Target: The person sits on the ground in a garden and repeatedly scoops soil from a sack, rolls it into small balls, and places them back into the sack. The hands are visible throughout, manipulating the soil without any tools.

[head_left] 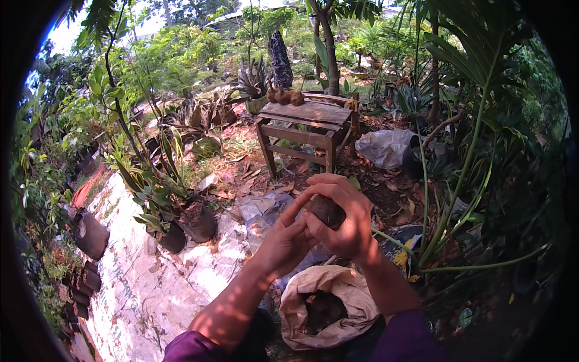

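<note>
Between my two hands is a dark, rounded ball of soil (327, 211). My right hand (350, 221) curls around its far and right sides, with the thumb on the near side. From the left, my left hand (287, 242) presses against it, its fingers partly overlapping those of the right; their exact contact is hidden. Below the hands stands an open woven sack (296, 294) with a rolled-down rim. Dark soil (323, 312) lies inside it.
A wooden stool (301, 115) stands ahead, with several brown fibrous balls (285, 96) at its back edge. Potted plants in black bags (197, 221) are at left on a pale sheet (149, 280). A crumpled plastic bag (386, 147) and long leaf stalks (466, 158) are at right.
</note>
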Demonstrator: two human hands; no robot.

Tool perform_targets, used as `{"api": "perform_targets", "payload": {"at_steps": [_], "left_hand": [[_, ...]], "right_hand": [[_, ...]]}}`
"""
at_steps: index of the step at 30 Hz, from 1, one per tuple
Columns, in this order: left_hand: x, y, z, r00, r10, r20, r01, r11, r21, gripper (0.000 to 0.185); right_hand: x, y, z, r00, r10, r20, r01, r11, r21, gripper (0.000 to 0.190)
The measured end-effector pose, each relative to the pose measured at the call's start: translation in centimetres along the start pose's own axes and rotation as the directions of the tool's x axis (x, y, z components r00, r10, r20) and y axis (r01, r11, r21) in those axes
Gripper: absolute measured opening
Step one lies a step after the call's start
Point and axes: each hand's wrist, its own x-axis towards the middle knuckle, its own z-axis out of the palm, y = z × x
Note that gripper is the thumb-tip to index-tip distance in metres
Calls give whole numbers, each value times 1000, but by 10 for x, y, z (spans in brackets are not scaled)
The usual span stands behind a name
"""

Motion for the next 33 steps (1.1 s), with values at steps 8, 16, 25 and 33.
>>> {"api": "perform_targets", "payload": {"at_steps": [8, 16, 25, 33], "left_hand": [[1, -15, 0, 992, 109, -58, -113, 991, -71, 45], [-5, -19, -4, 996, 21, -81, -25, 999, -45, 45], [0, -18, -2, 991, 114, -64, -115, 993, 1, 52], [-6, -14, 6, 997, 71, 38, -68, 995, -72, 56]], "right_hand": [[4, -9, -1, 985, -175, 4, 169, 947, -273, 32], [-2, -1, 0, 966, -235, -107, 205, 950, -238, 16], [12, -13, -7, 989, -143, 46, 150, 933, -326, 26], [16, -17, -10, 953, -303, 22, 283, 858, -428, 32]]}}
